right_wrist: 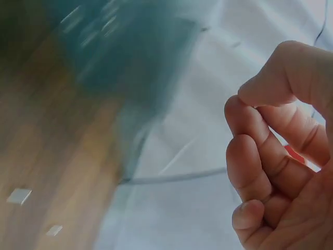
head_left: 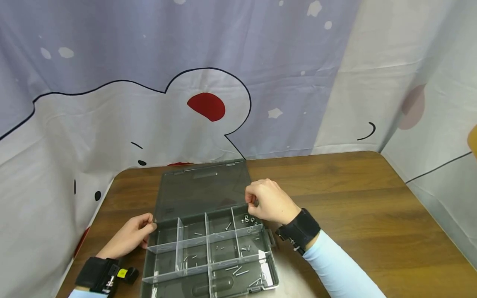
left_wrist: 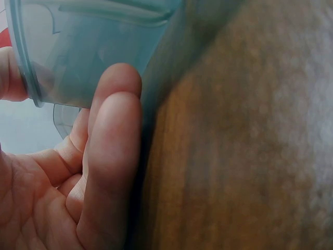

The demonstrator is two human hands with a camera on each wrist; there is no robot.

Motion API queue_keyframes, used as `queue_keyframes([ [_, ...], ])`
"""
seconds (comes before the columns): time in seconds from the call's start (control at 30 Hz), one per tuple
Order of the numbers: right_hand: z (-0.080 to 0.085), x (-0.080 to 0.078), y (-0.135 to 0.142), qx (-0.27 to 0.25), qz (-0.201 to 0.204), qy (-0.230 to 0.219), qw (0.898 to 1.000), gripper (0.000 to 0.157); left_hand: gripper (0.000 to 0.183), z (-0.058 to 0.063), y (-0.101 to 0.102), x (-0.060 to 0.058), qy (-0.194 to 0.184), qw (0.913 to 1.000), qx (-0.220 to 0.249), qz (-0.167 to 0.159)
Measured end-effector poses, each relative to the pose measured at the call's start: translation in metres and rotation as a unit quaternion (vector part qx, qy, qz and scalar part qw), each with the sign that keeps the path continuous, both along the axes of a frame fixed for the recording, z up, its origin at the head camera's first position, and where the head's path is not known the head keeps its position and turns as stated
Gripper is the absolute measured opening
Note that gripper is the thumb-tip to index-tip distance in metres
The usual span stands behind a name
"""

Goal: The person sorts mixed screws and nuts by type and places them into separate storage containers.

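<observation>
A grey see-through compartment box [head_left: 193, 271] lies on the table with its lid [head_left: 203, 188] folded open towards the back. My left hand [head_left: 128, 236] holds the box's left side; in the left wrist view the thumb is at the rim and the fingers lie along the outer wall [left_wrist: 88, 57]. Over the far right compartment hovers my right hand [head_left: 273, 202], fingers curled. Its thumb meets the index fingertip [right_wrist: 242, 112], and no object shows between them. Small nuts [head_left: 246, 220] lie in that compartment. Screws [head_left: 242, 272] lie in the front right compartment.
The wooden table [head_left: 357, 207] extends to the right of the box. A patterned curtain [head_left: 290, 82] hangs behind the table and along its sides. A few small screws [head_left: 194, 257] are scattered in other compartments. Each wrist wears a black strap [head_left: 299, 227] with a camera.
</observation>
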State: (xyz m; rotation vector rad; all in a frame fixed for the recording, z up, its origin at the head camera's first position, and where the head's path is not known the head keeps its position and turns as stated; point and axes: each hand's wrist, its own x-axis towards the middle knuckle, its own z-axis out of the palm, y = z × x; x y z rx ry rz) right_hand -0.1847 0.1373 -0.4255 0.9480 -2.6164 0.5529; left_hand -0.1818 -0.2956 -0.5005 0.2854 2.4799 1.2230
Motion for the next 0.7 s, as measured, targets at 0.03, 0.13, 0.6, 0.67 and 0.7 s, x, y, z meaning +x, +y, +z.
queue_keyframes([
  [0.03,0.003,0.002,-0.007,0.002,0.013,0.004,1.000,0.021,0.023,0.000,0.000,0.000,0.001,1.0000,0.000,-0.001],
  [0.13,0.011,0.011,-0.029,0.006,0.056,0.013,0.998,0.021,0.022,0.000,0.000,0.001,0.002,1.0000,0.001,-0.002],
  [0.6,0.033,0.048,-0.115,0.014,0.210,0.045,0.977,0.017,0.024,0.002,0.001,0.000,0.001,0.9999,0.015,-0.005],
  [0.67,0.033,0.050,-0.118,0.021,0.217,0.040,0.975,0.015,0.023,0.002,0.001,0.000,0.000,0.9999,0.015,-0.003],
  [0.7,0.033,0.051,-0.119,0.029,0.220,0.038,0.974,0.011,0.022,0.002,0.002,0.000,-0.002,0.9999,0.014,-0.001],
])
